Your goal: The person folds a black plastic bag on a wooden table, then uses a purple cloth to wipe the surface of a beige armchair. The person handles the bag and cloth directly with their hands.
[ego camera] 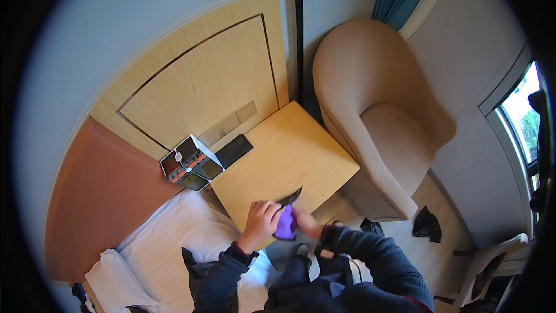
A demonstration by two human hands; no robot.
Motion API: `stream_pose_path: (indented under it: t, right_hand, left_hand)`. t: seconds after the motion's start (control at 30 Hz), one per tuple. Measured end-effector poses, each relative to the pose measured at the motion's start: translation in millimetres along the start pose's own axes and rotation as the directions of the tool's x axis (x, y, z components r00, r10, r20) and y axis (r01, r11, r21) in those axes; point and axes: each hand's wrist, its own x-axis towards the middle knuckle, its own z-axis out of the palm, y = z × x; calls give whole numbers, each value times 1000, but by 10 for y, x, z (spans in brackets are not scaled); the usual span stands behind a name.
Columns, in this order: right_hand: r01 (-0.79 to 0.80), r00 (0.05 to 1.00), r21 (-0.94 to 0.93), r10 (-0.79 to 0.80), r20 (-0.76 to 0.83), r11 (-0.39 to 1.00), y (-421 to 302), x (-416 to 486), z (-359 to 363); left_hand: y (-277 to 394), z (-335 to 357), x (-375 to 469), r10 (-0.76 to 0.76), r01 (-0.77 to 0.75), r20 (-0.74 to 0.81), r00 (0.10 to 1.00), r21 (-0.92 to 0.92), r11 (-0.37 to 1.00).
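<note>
A purple item with black edging (285,225), perhaps a cloth or a pouch, is held up over the front of the wooden bedside table (278,156). My left hand (262,221) grips it from the left, fingers curled over its upper edge. A dark pointed flap (292,198) sticks out from its top towards the upper right; whether it is part of the same item I cannot tell. At its right edge my right hand (307,224), slightly blurred, pinches the purple material, with the fingertips partly hidden.
A device box (193,163) with cables and a flat black object (234,151) sit at the table's back left. The bed (182,230) lies left, with a pillow (119,278). A tan armchair (382,117) adjoins the table's right side. Black bags (426,225) lie on the floor.
</note>
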Motion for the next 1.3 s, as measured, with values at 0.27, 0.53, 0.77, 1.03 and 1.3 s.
stream_pose_path:
  t: [0.27,0.53,0.77,1.03,1.3]
  right_hand:
    - [234,970,544,-159,-182,806,-979,-87,-866]
    - [685,664,-98,-674,-325,722,-2498,523,-2151]
    - [542,441,-832,-882,163,118,-3699,1572,-2340]
    - [333,417,-920,-843,340,-206,-3951,2226,-2364]
    - [349,270,-889,-877,397,-295,-4323,2673,-2335]
  left_hand:
    - [705,534,1205,174,-175,-20,984,-190,966]
    - [919,1247,2648,-90,21,-318,944,-213,977]
    - [118,1722,3500,-605,616,-539,585,-190,765]
    - [-463,2207,4282,-368,399,-379,849,4,917]
    - [-970,2147,4673,-466,386,-230,854,-321,865]
